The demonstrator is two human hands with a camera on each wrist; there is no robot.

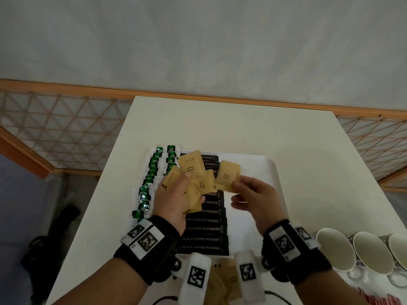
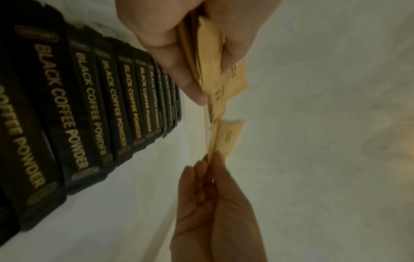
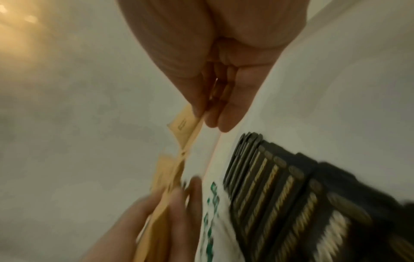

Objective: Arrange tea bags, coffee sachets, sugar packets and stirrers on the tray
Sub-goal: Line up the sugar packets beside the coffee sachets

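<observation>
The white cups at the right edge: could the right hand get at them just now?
Probably not at once: the right hand pinches a tan paper sugar packet. Nothing stands between it and the white cups.

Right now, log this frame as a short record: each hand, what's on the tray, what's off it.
left hand: left hand grips a fan of sugar packets
right hand: right hand pinches one packet
tray: tray holds two columns of tea bags and a column of coffee sachets
tray space: bare strip right of the sachets
off tray: cups at near right
stirrers: not identifiable
</observation>
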